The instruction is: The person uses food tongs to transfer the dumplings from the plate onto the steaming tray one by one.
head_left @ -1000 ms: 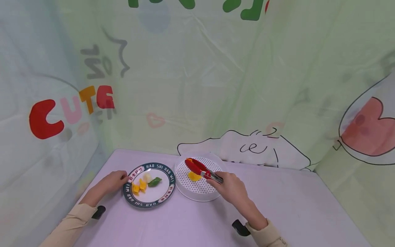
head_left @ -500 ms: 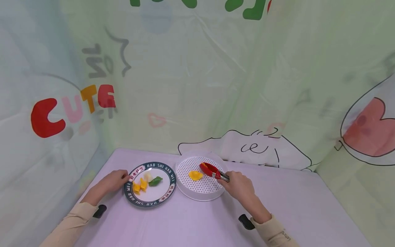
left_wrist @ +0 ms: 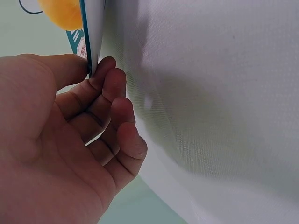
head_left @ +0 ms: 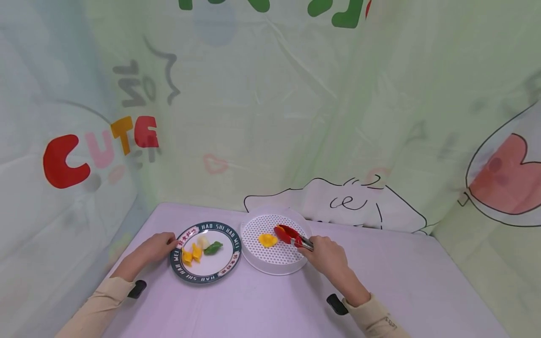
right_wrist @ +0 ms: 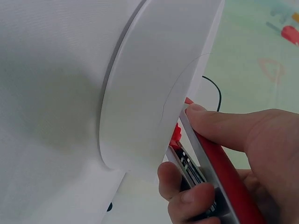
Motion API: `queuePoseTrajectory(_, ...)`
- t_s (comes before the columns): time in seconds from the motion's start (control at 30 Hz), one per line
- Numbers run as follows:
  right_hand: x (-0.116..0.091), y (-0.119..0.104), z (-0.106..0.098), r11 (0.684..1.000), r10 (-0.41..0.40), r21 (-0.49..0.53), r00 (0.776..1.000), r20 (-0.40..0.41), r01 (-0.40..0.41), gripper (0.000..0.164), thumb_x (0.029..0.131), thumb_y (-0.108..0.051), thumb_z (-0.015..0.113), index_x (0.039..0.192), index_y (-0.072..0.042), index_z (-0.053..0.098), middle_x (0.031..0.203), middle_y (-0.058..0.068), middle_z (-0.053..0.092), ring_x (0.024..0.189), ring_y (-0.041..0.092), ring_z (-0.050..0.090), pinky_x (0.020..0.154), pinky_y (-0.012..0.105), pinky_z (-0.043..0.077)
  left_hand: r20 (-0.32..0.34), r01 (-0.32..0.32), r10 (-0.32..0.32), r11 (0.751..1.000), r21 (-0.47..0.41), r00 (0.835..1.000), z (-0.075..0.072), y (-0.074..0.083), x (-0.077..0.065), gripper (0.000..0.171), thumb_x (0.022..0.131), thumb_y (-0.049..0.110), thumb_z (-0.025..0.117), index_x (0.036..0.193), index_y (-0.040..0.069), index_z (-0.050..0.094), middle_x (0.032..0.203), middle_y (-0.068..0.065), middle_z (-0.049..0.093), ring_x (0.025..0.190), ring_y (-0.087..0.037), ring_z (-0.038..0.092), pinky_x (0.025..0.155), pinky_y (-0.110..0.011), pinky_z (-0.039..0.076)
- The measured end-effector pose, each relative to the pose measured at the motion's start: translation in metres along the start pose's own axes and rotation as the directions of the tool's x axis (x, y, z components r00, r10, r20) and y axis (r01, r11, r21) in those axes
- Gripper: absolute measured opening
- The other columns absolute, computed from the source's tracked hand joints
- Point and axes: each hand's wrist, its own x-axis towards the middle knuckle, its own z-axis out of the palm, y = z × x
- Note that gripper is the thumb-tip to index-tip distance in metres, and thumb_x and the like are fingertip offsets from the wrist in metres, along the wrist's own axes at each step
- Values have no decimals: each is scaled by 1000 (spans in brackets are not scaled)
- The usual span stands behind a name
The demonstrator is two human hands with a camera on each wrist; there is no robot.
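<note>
1. Red-headed tongs (head_left: 288,234) are clamped in my right grip (head_left: 327,256), thumb on one arm and fingers curled round the other.
2. Their heads hang over the right half of a white round steamer tray (head_left: 274,268) with a perforated floor; a bit of yellow (head_left: 281,227) shows at the heads (too small for me to tell whether it is pinched).
3. Left of the heads, and apart from them, a flat yellow piece (head_left: 268,240) lies on that floor.
4. My left grip (head_left: 158,246) is together on the rim of a dark-banded plate (head_left: 216,264), thumb on the upper side, fingertips underneath.
5. On the plate, toward my left grip, sit two yellow dumplings (head_left: 191,255), with a pale dumpling (head_left: 203,242) and a green dumpling (head_left: 213,248) beside them.
6. Plate and tray stand side by side on the lilac-covered counter (head_left: 253,307) (whether they touch, I cannot tell).
</note>
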Motion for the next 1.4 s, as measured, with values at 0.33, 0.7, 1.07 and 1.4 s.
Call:
queuePoseTrajectory(0.33, -1, -3, -4, 999, 40, 22, 999, -12, -40, 79, 83, -53, 75, 129, 9, 55, 114, 25, 65, 89, 34, 65, 67, 39, 58, -1, -3, 3, 1000, 8, 1000, 0, 1, -1, 25, 102, 20, 56, 109, -3, 62, 87, -9, 60, 82, -21, 54, 74, -33, 51)
queuePoseTrajectory(0.7, -15, -37, 1, 983, -74, 167, 997, 11, 71, 93, 73, -64, 79, 137, -1, 54, 106, 10, 64, 84, 18, 57, 67, 30, 54, -3, -3, 3, 1000, 15, 1000, 2, -1, 0, 26, 102, 21, 56, 109, -3, 62, 87, -8, 59, 82, -21, 54, 74, -33, 50)
queuePoseTrajectory(1.07, -49, -96, 22, 970, -241, 48, 970, 41, 239, 90, 74, -65, 77, 138, -6, 55, 131, 19, 63, 84, 26, 64, 70, 35, 57, -8, -7, 7, 1000, 12, 1000, 1, -2, 0, 24, 102, 21, 57, 107, -2, 62, 85, -8, 58, 81, -21, 54, 72, -32, 48)
queuePoseTrajectory(1.4, -59, -122, 50, 977, -214, 27, 974, 75, 212, 79, 75, -61, 79, 129, -6, 62, 108, 11, 67, 69, 16, 50, 58, 22, 44, -13, -14, 14, 1000, 9, 1000, 1, 0, -1, 26, 101, 20, 57, 110, -4, 62, 87, -9, 59, 82, -22, 54, 76, -34, 52)
